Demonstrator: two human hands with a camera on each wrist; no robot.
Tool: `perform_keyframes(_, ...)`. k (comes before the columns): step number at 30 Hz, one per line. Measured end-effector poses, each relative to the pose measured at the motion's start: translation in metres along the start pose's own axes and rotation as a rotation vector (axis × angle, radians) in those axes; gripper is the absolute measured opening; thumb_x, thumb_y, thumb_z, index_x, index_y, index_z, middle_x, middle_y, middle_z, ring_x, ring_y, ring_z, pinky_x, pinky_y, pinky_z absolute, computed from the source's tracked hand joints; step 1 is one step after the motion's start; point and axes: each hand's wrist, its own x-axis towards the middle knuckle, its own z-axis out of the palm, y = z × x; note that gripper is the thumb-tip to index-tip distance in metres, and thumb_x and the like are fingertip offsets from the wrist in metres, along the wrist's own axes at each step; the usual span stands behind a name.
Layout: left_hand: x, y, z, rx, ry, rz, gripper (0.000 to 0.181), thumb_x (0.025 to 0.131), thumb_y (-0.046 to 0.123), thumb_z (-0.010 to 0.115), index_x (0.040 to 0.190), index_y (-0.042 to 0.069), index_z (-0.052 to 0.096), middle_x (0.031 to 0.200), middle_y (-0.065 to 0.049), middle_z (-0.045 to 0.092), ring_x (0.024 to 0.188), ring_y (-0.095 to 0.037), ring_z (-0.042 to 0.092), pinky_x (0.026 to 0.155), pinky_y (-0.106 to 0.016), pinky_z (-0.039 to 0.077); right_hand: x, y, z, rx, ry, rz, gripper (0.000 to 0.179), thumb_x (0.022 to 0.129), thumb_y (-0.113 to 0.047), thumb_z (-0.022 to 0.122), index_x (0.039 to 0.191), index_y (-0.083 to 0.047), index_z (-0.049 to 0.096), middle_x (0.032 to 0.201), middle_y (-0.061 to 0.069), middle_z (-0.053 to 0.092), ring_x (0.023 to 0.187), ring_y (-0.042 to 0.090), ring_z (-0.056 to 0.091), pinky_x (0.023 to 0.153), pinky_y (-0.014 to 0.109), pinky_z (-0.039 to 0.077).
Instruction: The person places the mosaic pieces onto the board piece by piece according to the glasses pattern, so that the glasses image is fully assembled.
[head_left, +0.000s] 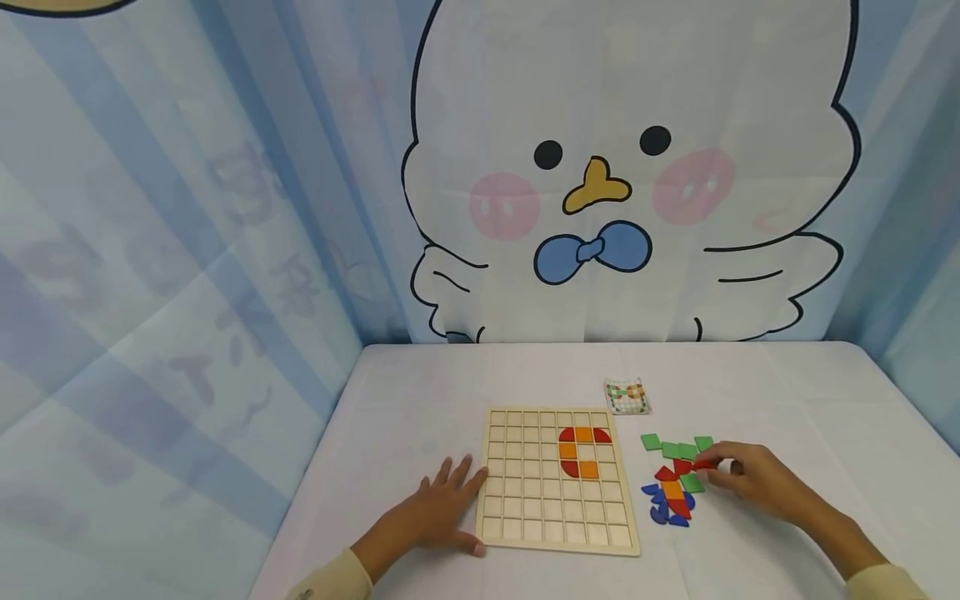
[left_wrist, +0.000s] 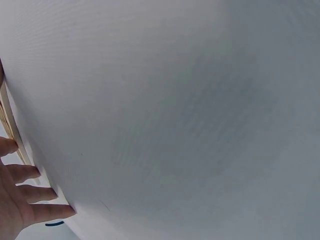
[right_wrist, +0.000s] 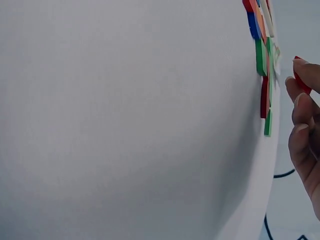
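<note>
A wooden grid board lies on the table with several red and orange pieces set in its upper right cells, forming a C-like outline. My left hand rests at the board's left edge, fingers spread, thumb near the lower left corner. In the left wrist view the left fingers are straight. Thumb and index finger of my right hand pinch a red piece over the right side of a loose pile. That pile mixes green squares, red pieces, an orange square and blue pieces.
A small patterned card lies beyond the board's upper right corner. The white table ends at a curtain with a cartoon figure behind it. Another curtain hangs along the left side.
</note>
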Motion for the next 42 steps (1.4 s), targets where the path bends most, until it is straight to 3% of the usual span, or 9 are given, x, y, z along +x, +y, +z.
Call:
perform_keyframes(6, 0.001, 0.000, 0.000, 0.004, -0.007, -0.004, 0.112, 0.070, 0.073, 0.072, 0.160, 0.025, 0.026, 0.168, -0.014, 0.017, 0.152, -0.047, 0.018, 0.110, -0.069, 0.033, 0.008, -0.012, 0.008, 0.049, -0.028, 0.022, 0.028, 0.089, -0.016, 0.075, 0.115, -0.008, 0.065, 0.090, 0.001, 0.063, 0.071, 0.013, 0.054, 0.059, 0.024, 0.055)
perform_keyframes(11, 0.001, -0.002, 0.002, -0.003, -0.006, -0.003, 0.112, 0.070, 0.072, 0.073, 0.160, 0.025, 0.025, 0.168, -0.014, 0.017, 0.152, -0.047, 0.018, 0.110, -0.069, 0.033, 0.018, -0.022, 0.014, 0.071, -0.041, -0.013, 0.026, 0.090, -0.015, 0.075, 0.113, -0.009, 0.063, 0.092, 0.001, 0.065, 0.074, 0.013, 0.058, 0.061, 0.024, 0.056)
perform_keyframes(16, 0.002, -0.003, 0.002, 0.003, 0.000, -0.002, 0.112, 0.070, 0.072, 0.073, 0.160, 0.025, 0.025, 0.168, -0.014, 0.017, 0.152, -0.047, 0.018, 0.110, -0.069, 0.033, 0.026, -0.029, 0.020, 0.099, -0.054, -0.077, 0.025, 0.092, -0.014, 0.073, 0.115, -0.008, 0.065, 0.096, 0.002, 0.067, 0.071, 0.009, 0.059, 0.064, 0.021, 0.056)
perform_keyframes(22, 0.001, -0.001, 0.001, 0.006, 0.001, -0.002, 0.112, 0.070, 0.072, 0.073, 0.160, 0.025, 0.026, 0.168, -0.015, 0.018, 0.151, -0.047, 0.019, 0.110, -0.069, 0.034, 0.035, -0.039, 0.032, 0.197, -0.105, -0.045, 0.028, 0.092, -0.013, 0.071, 0.119, -0.006, 0.065, 0.099, 0.006, 0.066, 0.063, 0.015, 0.059, 0.058, 0.026, 0.056)
perform_keyframes(35, 0.000, 0.001, -0.001, 0.003, 0.003, -0.008, 0.111, 0.070, 0.071, 0.074, 0.160, 0.025, 0.028, 0.168, -0.014, 0.019, 0.152, -0.047, 0.019, 0.110, -0.069, 0.033, 0.047, -0.053, 0.052, 0.119, -0.068, -0.052, 0.021, 0.091, -0.017, 0.073, 0.111, -0.013, 0.069, 0.090, -0.002, 0.066, 0.063, 0.011, 0.054, 0.055, 0.023, 0.050)
perform_keyframes(42, 0.000, 0.001, 0.000, -0.012, 0.006, -0.012, 0.110, 0.071, 0.071, 0.074, 0.159, 0.025, 0.029, 0.167, -0.015, 0.020, 0.152, -0.047, 0.019, 0.111, -0.070, 0.032, 0.053, -0.056, 0.060, 0.112, -0.078, -0.100, 0.021, 0.093, -0.021, 0.072, 0.112, -0.012, 0.072, 0.086, -0.003, 0.062, 0.057, 0.008, 0.050, 0.051, 0.021, 0.045)
